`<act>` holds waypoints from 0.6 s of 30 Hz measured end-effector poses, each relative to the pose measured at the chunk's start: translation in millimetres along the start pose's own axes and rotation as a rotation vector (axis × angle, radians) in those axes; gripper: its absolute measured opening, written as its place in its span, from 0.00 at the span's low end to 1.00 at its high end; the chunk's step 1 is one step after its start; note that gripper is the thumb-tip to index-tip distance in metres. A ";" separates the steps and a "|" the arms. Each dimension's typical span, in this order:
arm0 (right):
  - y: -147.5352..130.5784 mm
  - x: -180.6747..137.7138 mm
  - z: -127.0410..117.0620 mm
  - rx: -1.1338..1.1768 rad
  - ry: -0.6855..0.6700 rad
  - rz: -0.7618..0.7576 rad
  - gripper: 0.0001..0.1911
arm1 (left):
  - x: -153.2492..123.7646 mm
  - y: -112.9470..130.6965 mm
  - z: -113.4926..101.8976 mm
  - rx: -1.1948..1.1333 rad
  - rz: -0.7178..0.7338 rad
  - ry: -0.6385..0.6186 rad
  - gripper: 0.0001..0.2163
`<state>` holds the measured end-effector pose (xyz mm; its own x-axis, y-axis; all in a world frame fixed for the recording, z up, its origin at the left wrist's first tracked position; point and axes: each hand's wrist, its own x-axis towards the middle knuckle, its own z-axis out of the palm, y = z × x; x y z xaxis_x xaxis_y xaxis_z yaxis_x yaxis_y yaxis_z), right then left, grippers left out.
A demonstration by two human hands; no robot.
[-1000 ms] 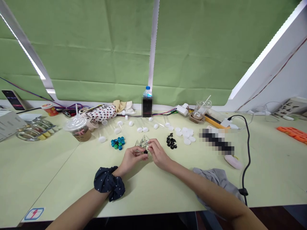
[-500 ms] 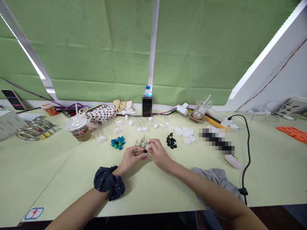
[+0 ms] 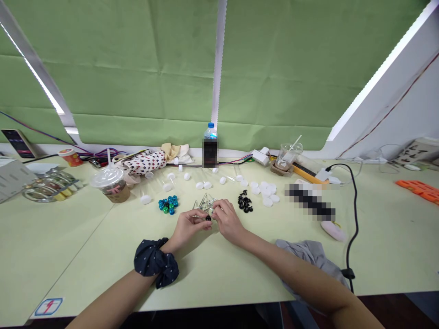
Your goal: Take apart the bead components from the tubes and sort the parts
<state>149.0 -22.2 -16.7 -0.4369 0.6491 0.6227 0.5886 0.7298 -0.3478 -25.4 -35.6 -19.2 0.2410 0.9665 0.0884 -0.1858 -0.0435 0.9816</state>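
Observation:
My left hand (image 3: 188,225), with a dark polka-dot scrunchie (image 3: 156,262) at its wrist, pinches a small black piece (image 3: 208,218) between thumb and fingertips. Just right of it, my right hand (image 3: 229,222) has its fingers closed together; anything within them is too small to make out. Thin metal wire pieces (image 3: 205,199) lie directly behind both hands, partly covered by the fingers. Shiny blue and green beads (image 3: 168,204) are gathered left of the hands. To the right is a heap of small black knob-like parts (image 3: 245,203), with white round caps (image 3: 266,192) beyond it.
Clear tubes with white caps (image 3: 200,185) lie across the back. A lidded drink cup (image 3: 115,185) stands left, a water bottle (image 3: 210,132) at the back centre. A black cable (image 3: 356,219) and grey cloth (image 3: 303,256) are on the right, near an orange tray (image 3: 418,189).
My right hand has shifted very slightly to the right and down, a little away from the black piece. My left hand keeps its pinch in nearly the same place.

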 end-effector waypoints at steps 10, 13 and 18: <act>-1.4 1.4 -7.0 0.164 -0.016 0.139 0.13 | -0.6 3.0 0.4 0.061 -0.002 0.032 0.13; -0.8 2.9 -8.7 0.218 -0.006 0.149 0.13 | -0.7 4.3 1.8 0.075 -0.007 0.046 0.14; 6.4 6.4 -11.1 0.245 -0.040 0.071 0.07 | 0.1 7.7 1.8 0.077 -0.029 0.083 0.15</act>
<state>157.5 -15.7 -7.2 -0.4298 0.7049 0.5642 0.4385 0.7092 -0.5521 -25.0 -36.3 -11.3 0.1651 0.9851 0.0483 -0.1052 -0.0311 0.9940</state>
